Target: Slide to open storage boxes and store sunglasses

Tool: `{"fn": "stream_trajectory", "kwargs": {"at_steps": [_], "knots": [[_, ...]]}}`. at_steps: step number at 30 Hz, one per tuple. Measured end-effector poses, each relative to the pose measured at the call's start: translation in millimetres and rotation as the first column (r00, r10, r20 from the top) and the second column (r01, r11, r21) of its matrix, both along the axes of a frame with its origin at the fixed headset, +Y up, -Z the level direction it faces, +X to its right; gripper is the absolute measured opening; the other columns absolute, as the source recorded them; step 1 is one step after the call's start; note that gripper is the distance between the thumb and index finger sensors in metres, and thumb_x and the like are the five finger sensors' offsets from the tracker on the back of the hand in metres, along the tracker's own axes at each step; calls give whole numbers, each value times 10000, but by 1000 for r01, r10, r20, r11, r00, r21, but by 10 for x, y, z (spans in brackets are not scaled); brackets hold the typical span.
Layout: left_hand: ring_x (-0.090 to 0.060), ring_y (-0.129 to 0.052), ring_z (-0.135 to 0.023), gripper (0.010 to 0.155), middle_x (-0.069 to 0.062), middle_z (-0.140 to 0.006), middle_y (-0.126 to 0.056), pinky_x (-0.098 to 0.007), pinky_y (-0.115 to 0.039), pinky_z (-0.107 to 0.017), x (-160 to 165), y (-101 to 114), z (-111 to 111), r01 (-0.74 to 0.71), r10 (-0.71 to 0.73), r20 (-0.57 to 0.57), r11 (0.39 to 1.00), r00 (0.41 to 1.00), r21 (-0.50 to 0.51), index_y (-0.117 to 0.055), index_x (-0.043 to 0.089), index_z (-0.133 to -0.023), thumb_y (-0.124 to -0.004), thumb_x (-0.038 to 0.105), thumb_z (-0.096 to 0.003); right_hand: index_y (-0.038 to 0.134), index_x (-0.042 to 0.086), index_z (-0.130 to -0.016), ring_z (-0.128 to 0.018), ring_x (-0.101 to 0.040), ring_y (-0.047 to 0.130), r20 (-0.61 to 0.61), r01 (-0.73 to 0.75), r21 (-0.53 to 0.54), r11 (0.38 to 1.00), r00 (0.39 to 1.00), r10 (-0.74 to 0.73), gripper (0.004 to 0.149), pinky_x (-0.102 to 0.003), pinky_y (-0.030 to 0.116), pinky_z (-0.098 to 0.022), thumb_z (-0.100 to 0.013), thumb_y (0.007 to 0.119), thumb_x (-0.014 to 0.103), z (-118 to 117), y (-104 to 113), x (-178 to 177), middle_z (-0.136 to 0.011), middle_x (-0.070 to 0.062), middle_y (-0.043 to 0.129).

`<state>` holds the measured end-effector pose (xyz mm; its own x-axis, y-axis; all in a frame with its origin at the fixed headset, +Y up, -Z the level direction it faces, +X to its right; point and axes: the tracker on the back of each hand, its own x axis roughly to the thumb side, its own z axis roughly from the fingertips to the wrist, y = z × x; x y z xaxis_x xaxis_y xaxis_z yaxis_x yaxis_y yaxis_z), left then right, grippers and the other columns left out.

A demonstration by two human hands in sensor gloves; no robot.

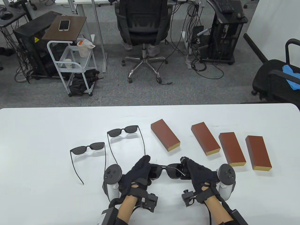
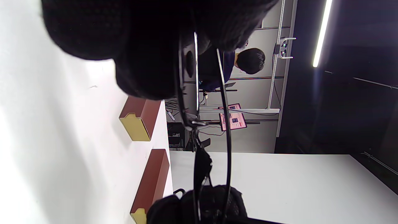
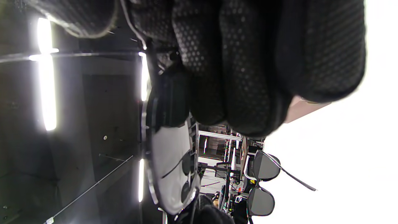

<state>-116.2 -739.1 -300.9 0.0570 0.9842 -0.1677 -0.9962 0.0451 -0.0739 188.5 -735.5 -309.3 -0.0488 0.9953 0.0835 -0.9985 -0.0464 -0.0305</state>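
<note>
White worktop [image 1: 46, 131]: both hands, left hand [image 1: 138, 172] and right hand [image 1: 199, 173], pinch one pair of sunglasses [image 1: 164, 172]; uneven pull could twist its thin frame.

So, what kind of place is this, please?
Probably an office or lab workroom: an office chair beyond the white table, computer towers with tangled cables on grey carpet.

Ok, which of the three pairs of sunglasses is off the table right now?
The pair nearest the person, gripped at each end by the left hand and right hand. The other two pairs lie untouched with arms unfolded on the table.
</note>
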Motion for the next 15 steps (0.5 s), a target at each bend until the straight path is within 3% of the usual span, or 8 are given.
{"fn": "stream_trajectory", "kwargs": {"at_steps": [11, 15], "knots": [[-290, -916, -725, 737, -120, -996, -787, -453, -799, -475, 95, -48, 18, -166, 163, 147, 986, 976, 10, -454, 172, -1102, -555, 597, -508, 875, 223, -709, -394, -294, 1095, 66, 22, -45, 999, 998, -19, 467, -435, 927, -297, -371, 785, 532, 8, 12, 80, -525, -80, 1070], [-325, -868, -783, 787, -137, -1042, -729, -478, -768, -515, 134, -43, 25, -227, 222, 203, 974, 954, 3, -402, 170, -1112, -534, 638, -493, 874, 231, -709, -385, -274, 1096, 94, -35, -54, 998, 995, 40, 460, -423, 929, -293, -349, 825, 514, 9, 32, 113, -517, -64, 1067]]}}
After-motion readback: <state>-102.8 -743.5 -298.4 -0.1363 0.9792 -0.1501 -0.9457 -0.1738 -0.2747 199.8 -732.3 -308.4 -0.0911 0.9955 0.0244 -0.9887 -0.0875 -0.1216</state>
